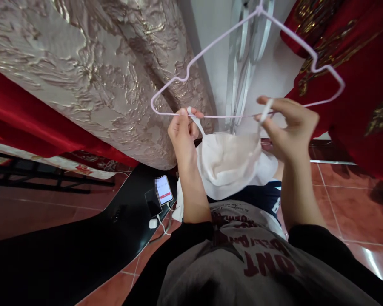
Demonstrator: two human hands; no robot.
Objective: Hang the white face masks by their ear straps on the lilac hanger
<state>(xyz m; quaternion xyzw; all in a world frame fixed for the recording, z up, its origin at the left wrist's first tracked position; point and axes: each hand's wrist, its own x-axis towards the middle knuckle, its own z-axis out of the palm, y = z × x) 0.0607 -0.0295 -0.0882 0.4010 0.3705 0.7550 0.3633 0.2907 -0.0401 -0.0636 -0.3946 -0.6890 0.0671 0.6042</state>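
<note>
Far left: plain red cloth [25, 123], hanging under a draped beige brocade fabric with gold raised pattern [98, 72]. Below these: glossy black flat surface [83, 250], low over the floor, bearing a smartphone with lit white screen [164, 189], a second, dark-screened phone [153, 203] just beside it, and a small white charger block [152, 223] with cable. Centre left: left hand [183, 131], raised, thumb and fingers closed in a pinch on one thin white strap [196, 121] at the bottom bar of a pale lilac wire clothes hanger [226, 116]; the hanger hangs by its hook at the upper edge of the view. Centre: soft white strapped garment [230, 163], bunched, drooping below the hanger's bar between the two hands, in front of the person's grey printed shirt [252, 255]. Centre right: right hand [290, 127], well apart from the left, fingertips pinched on the other white strap [266, 109] at the bar's right end. Far right: red garment with gold embroidery [364, 85], hanging above a terracotta tiled floor [344, 199].
</note>
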